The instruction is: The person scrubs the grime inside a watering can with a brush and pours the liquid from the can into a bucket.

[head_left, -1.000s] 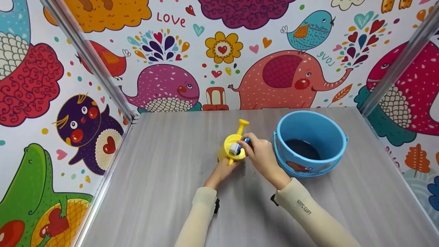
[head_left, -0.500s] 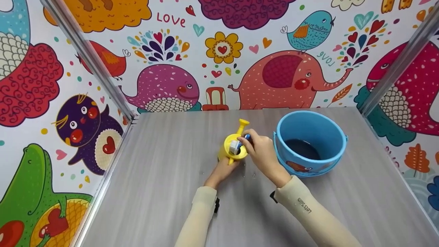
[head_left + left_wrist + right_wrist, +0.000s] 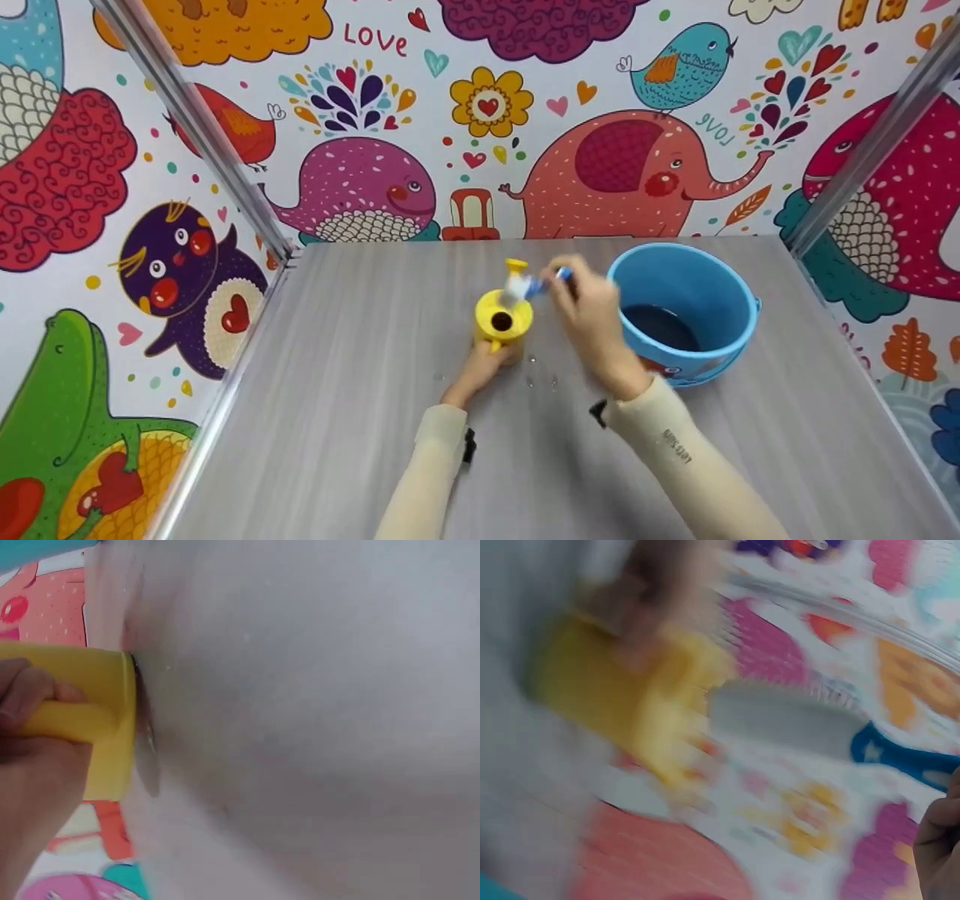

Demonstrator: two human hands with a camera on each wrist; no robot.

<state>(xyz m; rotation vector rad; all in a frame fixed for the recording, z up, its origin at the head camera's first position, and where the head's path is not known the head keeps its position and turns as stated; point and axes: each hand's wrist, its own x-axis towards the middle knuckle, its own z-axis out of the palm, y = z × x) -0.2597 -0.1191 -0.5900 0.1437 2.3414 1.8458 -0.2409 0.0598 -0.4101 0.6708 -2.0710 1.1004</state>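
Observation:
In the head view, my left hand [image 3: 478,373] grips the handle of a yellow watering can [image 3: 484,306] on the table, its dark round opening facing up. My right hand [image 3: 589,322] holds a scrub brush [image 3: 523,288] by its blue handle. The brush's pale head is just above the can's far rim, near the spout [image 3: 516,265]; contact is unclear from blur. In the right wrist view, the brush head [image 3: 780,720] reaches the blurred can [image 3: 604,682]. The left wrist view has my fingers [image 3: 34,694] curled around the can's handle [image 3: 71,721].
A light blue bucket [image 3: 671,281] with dark liquid at its bottom stands right of the can. Several water drops [image 3: 531,381] dot the grey table [image 3: 360,337]. Metal-framed cartoon-print walls [image 3: 480,187] border the table at the back and sides.
My right hand has lifted the brush out of the can's opening and moved it up and away. The watering can has shifted slightly left and turned a little, still in my left hand.

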